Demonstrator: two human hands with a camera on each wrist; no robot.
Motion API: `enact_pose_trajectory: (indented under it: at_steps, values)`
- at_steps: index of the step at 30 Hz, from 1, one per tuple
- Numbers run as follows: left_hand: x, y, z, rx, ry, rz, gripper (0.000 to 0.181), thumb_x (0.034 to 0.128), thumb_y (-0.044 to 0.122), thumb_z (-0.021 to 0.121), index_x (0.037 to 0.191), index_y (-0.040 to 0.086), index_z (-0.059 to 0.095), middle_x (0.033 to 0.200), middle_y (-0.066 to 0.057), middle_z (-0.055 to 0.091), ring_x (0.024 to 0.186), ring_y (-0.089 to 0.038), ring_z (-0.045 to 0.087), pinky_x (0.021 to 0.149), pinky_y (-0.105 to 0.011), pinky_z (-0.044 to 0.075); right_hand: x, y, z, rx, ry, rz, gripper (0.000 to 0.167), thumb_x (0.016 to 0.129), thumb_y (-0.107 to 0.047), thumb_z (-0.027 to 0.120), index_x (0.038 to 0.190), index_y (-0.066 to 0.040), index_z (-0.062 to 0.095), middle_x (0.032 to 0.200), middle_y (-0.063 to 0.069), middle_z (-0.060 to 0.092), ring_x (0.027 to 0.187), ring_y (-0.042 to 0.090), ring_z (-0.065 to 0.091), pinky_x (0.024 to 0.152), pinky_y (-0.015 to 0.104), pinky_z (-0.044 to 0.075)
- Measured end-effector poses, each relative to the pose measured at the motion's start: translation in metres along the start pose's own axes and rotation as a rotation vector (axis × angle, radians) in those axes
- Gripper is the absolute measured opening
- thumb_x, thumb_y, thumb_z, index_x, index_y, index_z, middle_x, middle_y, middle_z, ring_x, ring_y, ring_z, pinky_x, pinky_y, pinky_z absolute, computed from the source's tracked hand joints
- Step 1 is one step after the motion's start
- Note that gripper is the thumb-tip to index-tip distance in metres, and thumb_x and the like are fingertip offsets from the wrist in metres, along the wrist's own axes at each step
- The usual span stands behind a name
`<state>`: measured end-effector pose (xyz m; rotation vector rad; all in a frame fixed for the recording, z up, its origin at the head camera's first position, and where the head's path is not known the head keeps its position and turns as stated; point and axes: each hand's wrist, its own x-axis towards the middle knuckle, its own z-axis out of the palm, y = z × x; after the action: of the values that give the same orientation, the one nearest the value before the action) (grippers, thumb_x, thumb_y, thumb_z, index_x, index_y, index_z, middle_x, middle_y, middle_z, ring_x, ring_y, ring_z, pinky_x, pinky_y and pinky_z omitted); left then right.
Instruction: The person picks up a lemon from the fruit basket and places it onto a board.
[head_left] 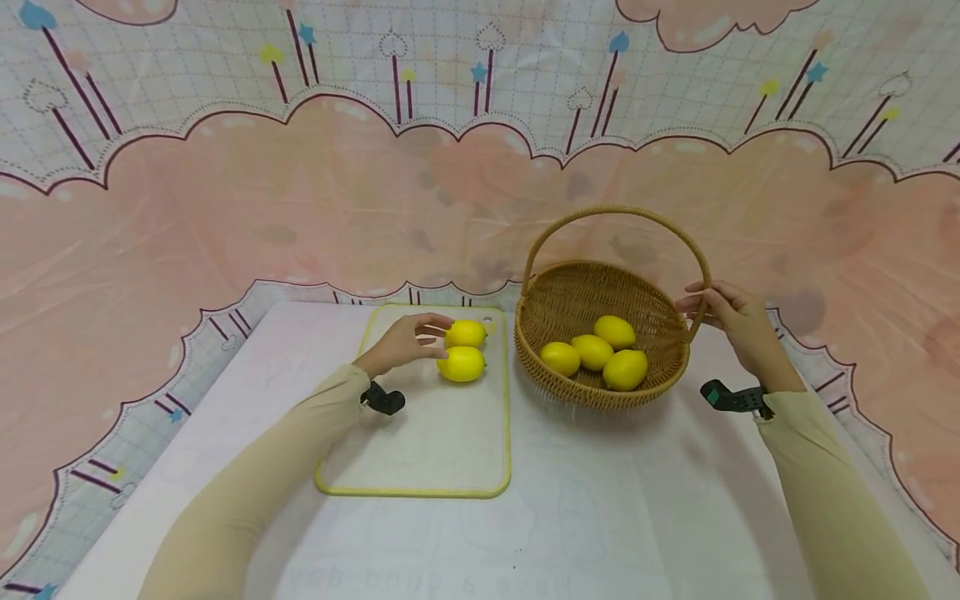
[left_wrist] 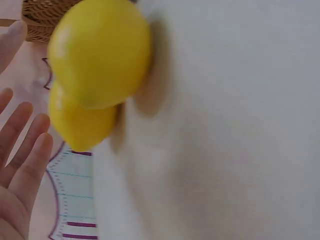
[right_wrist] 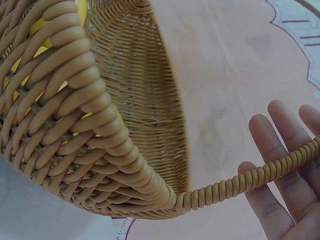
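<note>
head view: a near lemon (head_left: 461,365) and a far lemon (head_left: 467,334) lie one behind the other on the far part of a white cutting board (head_left: 420,442), each with its long axis running roughly left to right. the left hand (head_left: 401,342) is much the nearer one: it points in from the left, so both lemons lie just to its right, fingers toward the far one, thumb toward the near one. it is relaxed and grasps nothing; whether the fingertips touch the peel, i cannot tell. right of the board, a wicker basket (head_left: 585,287) holds four more lemons (head_left: 595,353) under its arched handle (head_left: 615,210). the right hand (head_left: 741,323) is at the right side of this handle, fingers stretched behind it; whether the thumb closes the grasp, i cannot tell. board and basket rest on a white desk (head_left: 600,500), with a pink patterned cloth (head_left: 375,192) rising at the far side.
</note>
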<state>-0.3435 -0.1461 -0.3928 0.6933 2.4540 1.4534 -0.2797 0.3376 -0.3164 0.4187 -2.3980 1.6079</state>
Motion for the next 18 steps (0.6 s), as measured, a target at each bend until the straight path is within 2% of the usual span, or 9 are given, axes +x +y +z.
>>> enact_pose_trajectory:
  at_steps: [4, 8, 14, 18]
  values:
    - [0.009, 0.019, -0.008, 0.006, -0.026, 0.036, 0.057, 0.0796, 0.008, 0.074, 0.131, 0.0, 0.052, 0.134, -0.021, 0.051, 0.123, -0.035, 0.051, 0.107, -0.043, 0.041, 0.0, 0.0, 0.0, 0.016, -0.004, 0.0, 0.029, 0.098, -0.029, 0.044, 0.113, -0.01, 0.061, 0.092, -0.017, 0.069, 0.089, -0.002, 0.065, 0.078, 0.009, 0.051]
    - [0.02, 0.045, -0.013, 0.014, -0.081, 0.071, 0.054, 0.0811, 0.006, 0.072, 0.131, 0.001, 0.052, 0.135, -0.018, 0.052, 0.125, -0.034, 0.049, 0.108, -0.042, 0.04, 0.0, 0.0, -0.001, 0.0, -0.006, 0.005, 0.03, 0.098, -0.03, 0.044, 0.114, -0.01, 0.061, 0.091, -0.019, 0.069, 0.088, -0.003, 0.065, 0.077, 0.008, 0.051]
    - [0.04, 0.084, -0.01, 0.062, -0.192, 0.111, 0.055, 0.0821, 0.006, 0.071, 0.133, 0.001, 0.05, 0.135, -0.016, 0.053, 0.125, -0.032, 0.05, 0.107, -0.039, 0.041, 0.001, -0.001, 0.0, -0.017, -0.012, 0.005, 0.032, 0.098, -0.031, 0.043, 0.115, -0.009, 0.06, 0.092, -0.019, 0.069, 0.089, -0.003, 0.065, 0.078, 0.009, 0.051]
    - [0.055, 0.106, -0.004, 0.094, -0.265, 0.13, 0.055, 0.0827, 0.009, 0.071, 0.133, 0.002, 0.051, 0.134, -0.016, 0.054, 0.125, -0.03, 0.051, 0.106, -0.038, 0.043, 0.001, -0.001, -0.001, -0.01, -0.017, 0.004, 0.031, 0.099, -0.03, 0.043, 0.115, -0.01, 0.06, 0.092, -0.018, 0.069, 0.089, -0.003, 0.065, 0.078, 0.009, 0.051]
